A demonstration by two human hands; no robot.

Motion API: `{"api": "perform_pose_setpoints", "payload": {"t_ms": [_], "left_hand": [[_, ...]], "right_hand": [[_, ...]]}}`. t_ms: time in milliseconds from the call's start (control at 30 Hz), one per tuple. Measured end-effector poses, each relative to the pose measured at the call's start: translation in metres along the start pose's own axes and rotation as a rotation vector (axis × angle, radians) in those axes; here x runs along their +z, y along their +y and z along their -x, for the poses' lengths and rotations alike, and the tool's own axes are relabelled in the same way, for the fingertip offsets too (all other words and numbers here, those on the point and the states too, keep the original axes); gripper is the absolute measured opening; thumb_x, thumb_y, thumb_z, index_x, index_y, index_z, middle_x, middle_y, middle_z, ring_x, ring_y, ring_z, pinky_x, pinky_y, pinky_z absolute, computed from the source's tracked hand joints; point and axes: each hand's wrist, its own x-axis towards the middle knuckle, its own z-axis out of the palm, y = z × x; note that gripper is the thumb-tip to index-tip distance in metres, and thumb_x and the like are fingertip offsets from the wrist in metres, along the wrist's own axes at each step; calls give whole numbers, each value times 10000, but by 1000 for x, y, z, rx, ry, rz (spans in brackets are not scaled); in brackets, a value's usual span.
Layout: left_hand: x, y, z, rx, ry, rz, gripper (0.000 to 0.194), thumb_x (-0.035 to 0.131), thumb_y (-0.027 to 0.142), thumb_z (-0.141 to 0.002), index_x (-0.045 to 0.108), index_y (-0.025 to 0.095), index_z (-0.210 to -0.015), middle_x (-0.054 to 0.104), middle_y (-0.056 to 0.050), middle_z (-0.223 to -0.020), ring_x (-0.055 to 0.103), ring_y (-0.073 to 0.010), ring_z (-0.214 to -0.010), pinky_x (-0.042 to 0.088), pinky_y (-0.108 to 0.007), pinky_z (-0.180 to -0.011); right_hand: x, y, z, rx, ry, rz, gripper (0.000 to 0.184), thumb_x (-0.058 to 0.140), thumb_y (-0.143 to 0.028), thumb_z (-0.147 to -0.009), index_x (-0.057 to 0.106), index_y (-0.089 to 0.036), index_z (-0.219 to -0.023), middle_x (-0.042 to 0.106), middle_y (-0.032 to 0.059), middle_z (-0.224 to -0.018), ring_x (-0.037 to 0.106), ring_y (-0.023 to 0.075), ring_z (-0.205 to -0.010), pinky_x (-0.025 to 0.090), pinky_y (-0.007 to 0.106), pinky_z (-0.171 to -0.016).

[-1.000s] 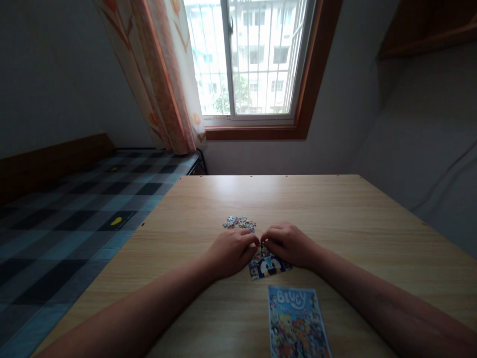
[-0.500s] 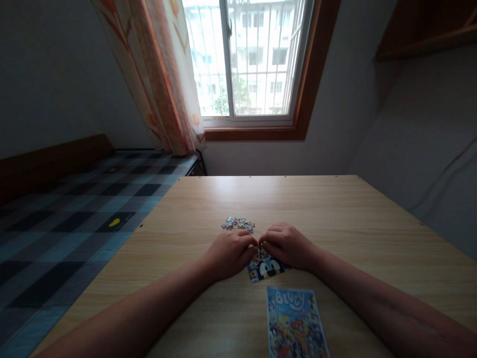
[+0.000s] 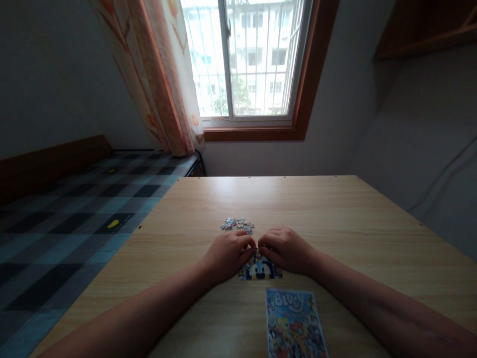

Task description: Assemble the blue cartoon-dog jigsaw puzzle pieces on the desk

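Observation:
My left hand (image 3: 227,253) and my right hand (image 3: 285,250) rest knuckles-up on the wooden table (image 3: 335,214), fingertips meeting in a pinch over the far edge of a small assembled puzzle section (image 3: 260,270) showing a blue cartoon dog face. Both hands have curled fingers pressed onto that section; any single piece between the fingertips is too small to make out. A little pile of loose puzzle pieces (image 3: 237,224) lies just beyond the left hand.
A colourful reference picture card (image 3: 294,323) lies near the table's front edge. A bed with a checked blue-grey cover (image 3: 67,219) stands to the left. Behind the table are a barred window (image 3: 253,59) and an orange-patterned curtain (image 3: 156,74).
The assembled puzzle section has turned and shifted slightly left under my hands, now lying squarer to the table edge. Both hands stayed pinched together over it.

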Motion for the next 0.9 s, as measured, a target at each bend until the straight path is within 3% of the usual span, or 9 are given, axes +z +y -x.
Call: {"api": "perform_pose_setpoints", "payload": {"t_ms": [267, 633, 900], "left_hand": [[0, -1, -1, -14, 42, 12, 163, 569, 259, -934, 701, 210, -852, 680, -19, -845, 618, -156, -766, 466, -270, -679], [-1, -2, 0, -27, 59, -11, 198, 551, 299, -951, 709, 213, -869, 680, -27, -859, 616, -163, -767, 477, -281, -687], [-2, -9, -1, -205, 156, -90, 168, 605, 303, -919, 700, 212, -814, 681, -19, -880, 604, -159, -742, 453, -289, -677]], "right_hand": [[0, 6, 1, 70, 24, -47, 54, 596, -172, -904, 629, -201, -873, 671, 17, -760, 602, 159, -710, 429, 266, -677], [0, 6, 0, 161, 98, -127, 159, 508, -222, -994, 664, -199, -1016, 747, 64, -930, 689, 190, -859, 503, 312, -777], [2, 8, 1, 161, 114, -99, 120, 535, -199, -978, 654, -198, -996, 726, 50, -870, 669, 181, -810, 485, 300, -756]]}}
